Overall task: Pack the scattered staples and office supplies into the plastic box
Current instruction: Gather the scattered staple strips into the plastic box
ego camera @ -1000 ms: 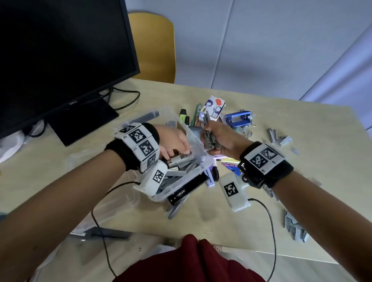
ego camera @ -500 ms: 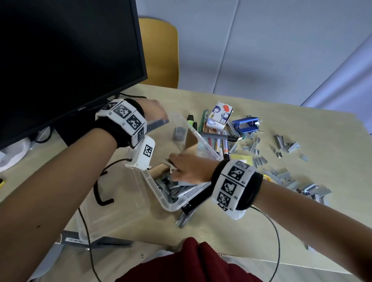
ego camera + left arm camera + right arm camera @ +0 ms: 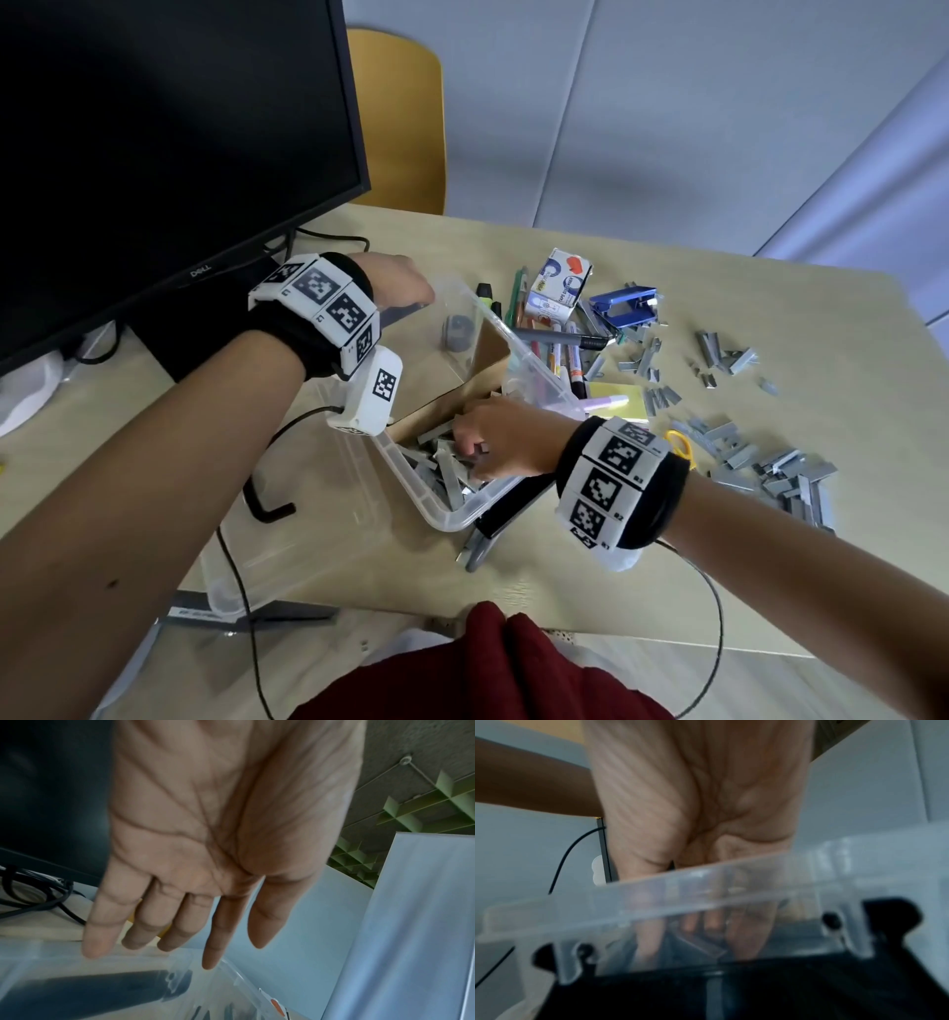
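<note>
Plastic box [image 3: 452,514]: one clear box, tilted, on the desk right in front of you; its near corner props on a black stapler [image 3: 506,516].
Staples in the box [image 3: 441,470]: a grey heap of strips in the low near corner, too tangled for you to count; one small grey piece [image 3: 458,333] lies at the far end, against a brown card [image 3: 447,390] standing inside.
Your right hand [image 3: 495,437]: it reaches down into the box, fingers [image 3: 464,442] curled onto the strips; the right wrist view shows the fingertips through the clear wall, but whether they grip a strip cannot be told.
Your left hand [image 3: 218,845]: flat and spread, all five fingers straight, holding nothing; it hovers at the box's far left rim, and touch cannot be judged.
Loose staples [image 3: 770,473]: three rough clusters on the desk to your right, well apart from the box; single strips are too many to count.
Pens and markers [image 3: 560,349]: several, in one bundle just beside the box's right wall.
Other supplies: one white carton [image 3: 560,285], one blue tool [image 3: 624,306], one yellow sticky pad [image 3: 616,401], one yellow scissor handle [image 3: 680,442] partly behind your wrist.
Desk [image 3: 770,591]: pale wood, with one dark monitor [image 3: 154,128] at far left and one yellow chair [image 3: 405,128] behind.
</note>
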